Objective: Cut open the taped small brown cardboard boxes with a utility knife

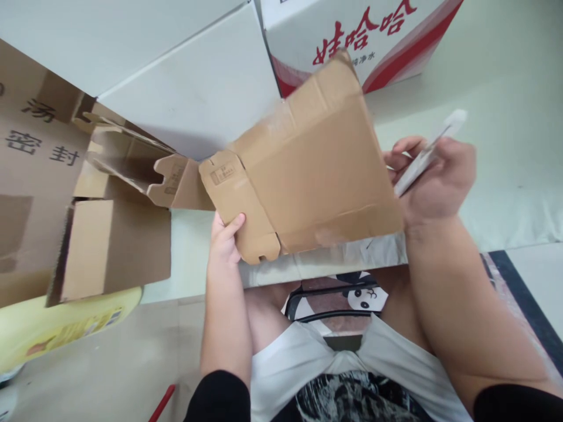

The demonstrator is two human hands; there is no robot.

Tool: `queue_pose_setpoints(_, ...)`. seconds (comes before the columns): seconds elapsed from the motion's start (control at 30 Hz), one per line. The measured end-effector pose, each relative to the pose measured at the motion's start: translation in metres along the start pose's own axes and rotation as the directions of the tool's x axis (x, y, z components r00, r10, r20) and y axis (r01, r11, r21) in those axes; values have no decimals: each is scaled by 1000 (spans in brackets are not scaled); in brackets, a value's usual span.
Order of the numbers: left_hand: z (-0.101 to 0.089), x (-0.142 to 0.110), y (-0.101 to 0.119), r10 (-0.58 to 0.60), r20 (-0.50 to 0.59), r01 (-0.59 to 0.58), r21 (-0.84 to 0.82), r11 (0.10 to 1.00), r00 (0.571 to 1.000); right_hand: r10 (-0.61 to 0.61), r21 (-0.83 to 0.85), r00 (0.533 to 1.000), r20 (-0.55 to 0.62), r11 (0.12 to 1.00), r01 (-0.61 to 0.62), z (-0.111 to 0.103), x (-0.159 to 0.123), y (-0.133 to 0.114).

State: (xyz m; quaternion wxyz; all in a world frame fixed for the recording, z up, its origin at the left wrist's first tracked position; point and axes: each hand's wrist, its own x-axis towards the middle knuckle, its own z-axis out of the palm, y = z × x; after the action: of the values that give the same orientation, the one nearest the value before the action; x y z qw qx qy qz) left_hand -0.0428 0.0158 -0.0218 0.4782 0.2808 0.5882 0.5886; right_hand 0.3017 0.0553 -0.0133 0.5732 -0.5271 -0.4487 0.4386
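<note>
A flattened brown cardboard piece (pixel 316 176) is held up tilted above the table's near edge, with creases, a slotted flap at its left end and a small printed stamp on that flap. My left hand (pixel 226 237) grips the flap's lower left edge, thumb on the front and fingers behind. By the cardboard's right edge, my right hand (pixel 440 176) is closed around a slim white tool (pixel 417 167) that looks like a utility knife; its blade cannot be made out. The right fingertips are partly hidden behind the tool and cardboard.
Cut-open brown cartons (pixel 136 240) stand at the left, beside a large printed carton (pixel 26 176). White boxes (pixel 197 88) and a red-and-white box (pixel 325 29) stand behind. A yellow container (pixel 83 322) is at lower left, near a red rod (pixel 162 401) on the floor.
</note>
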Motion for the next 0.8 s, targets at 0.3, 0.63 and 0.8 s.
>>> queue_pose_setpoints(0.3, -6, 3, -5, -67, -1, 65, 196, 978, 998, 285, -47, 958, -3, 957, -285, 19, -6, -4)
queue_pose_setpoints(0.63, 4, 15, -12, 34, 75, -37, 43, 998, 997, 327, 15, 873, 363, 934, -356, -13, -20, -11)
queue_pose_setpoints(0.8, 9, 10, -11, -82, 130, 75, 57, 996, 988, 459, -201, 851, 255, 886, -418, -46, -37, -16)
